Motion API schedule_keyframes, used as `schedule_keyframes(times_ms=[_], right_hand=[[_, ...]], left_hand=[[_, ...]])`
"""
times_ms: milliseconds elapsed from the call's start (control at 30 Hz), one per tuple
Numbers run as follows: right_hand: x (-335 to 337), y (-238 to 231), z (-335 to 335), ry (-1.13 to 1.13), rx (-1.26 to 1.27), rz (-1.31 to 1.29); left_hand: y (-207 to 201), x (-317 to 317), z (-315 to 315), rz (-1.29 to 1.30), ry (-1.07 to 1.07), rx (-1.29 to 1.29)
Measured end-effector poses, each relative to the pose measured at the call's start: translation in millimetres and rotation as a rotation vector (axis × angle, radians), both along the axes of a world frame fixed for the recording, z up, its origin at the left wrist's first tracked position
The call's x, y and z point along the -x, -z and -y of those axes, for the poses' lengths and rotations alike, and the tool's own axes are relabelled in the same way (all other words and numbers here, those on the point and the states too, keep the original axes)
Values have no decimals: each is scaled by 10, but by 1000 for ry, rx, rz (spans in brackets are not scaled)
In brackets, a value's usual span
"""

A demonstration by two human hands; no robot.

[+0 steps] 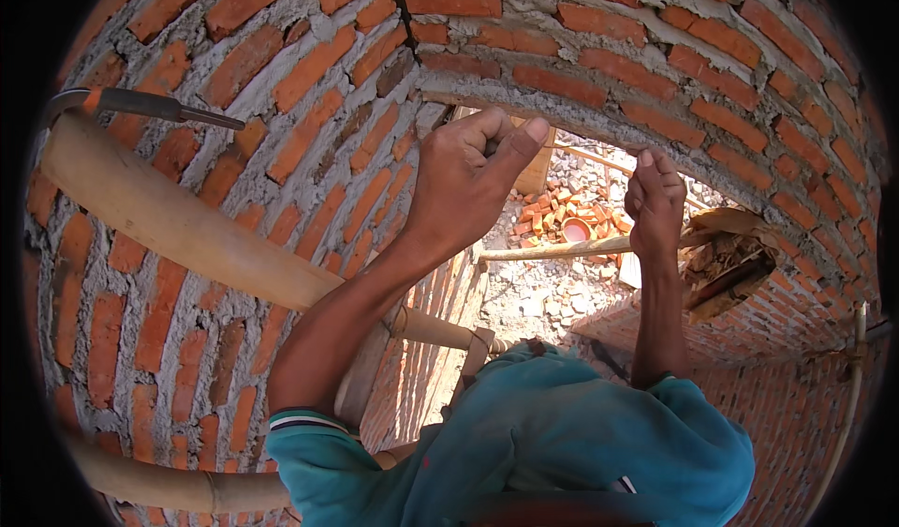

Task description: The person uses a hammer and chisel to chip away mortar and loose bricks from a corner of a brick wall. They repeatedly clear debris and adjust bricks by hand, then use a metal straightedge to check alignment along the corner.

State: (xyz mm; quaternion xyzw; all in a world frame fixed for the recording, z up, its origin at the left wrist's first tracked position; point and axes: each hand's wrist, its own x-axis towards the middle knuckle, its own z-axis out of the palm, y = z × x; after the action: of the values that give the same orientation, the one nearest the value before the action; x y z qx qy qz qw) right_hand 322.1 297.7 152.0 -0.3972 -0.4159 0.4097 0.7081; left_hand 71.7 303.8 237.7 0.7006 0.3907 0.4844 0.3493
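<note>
My left hand (476,176) is raised in front of the brick wall's corner, its fingers curled in and the thumb laid along the top. Level with it on the right, my right hand (655,199) is closed too, thumb pointing up. Both look pinched, but whatever they may hold is hidden or too thin to make out. Between and behind them is an opening under the concrete edge (581,113) of the brick wall (599,68). Neither hand visibly touches the wall.
A thick bamboo pole (187,222) slants along the left wall; a tool with a dark and orange grip (140,103) hangs at its end. Another bamboo pole (440,328) crosses below my left arm. Below lie loose bricks (552,213), a round bucket (575,231) and rubble.
</note>
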Motion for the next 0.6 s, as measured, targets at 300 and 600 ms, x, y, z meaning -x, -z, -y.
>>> schedule_keyframes(times_ms=[300,600], right_hand=[[570,243,564,-928,52,64],[571,380,433,-873,15,-411]], left_hand=[[-108,219,-172,953,274,468],[-181,161,-131,638,262,343]])
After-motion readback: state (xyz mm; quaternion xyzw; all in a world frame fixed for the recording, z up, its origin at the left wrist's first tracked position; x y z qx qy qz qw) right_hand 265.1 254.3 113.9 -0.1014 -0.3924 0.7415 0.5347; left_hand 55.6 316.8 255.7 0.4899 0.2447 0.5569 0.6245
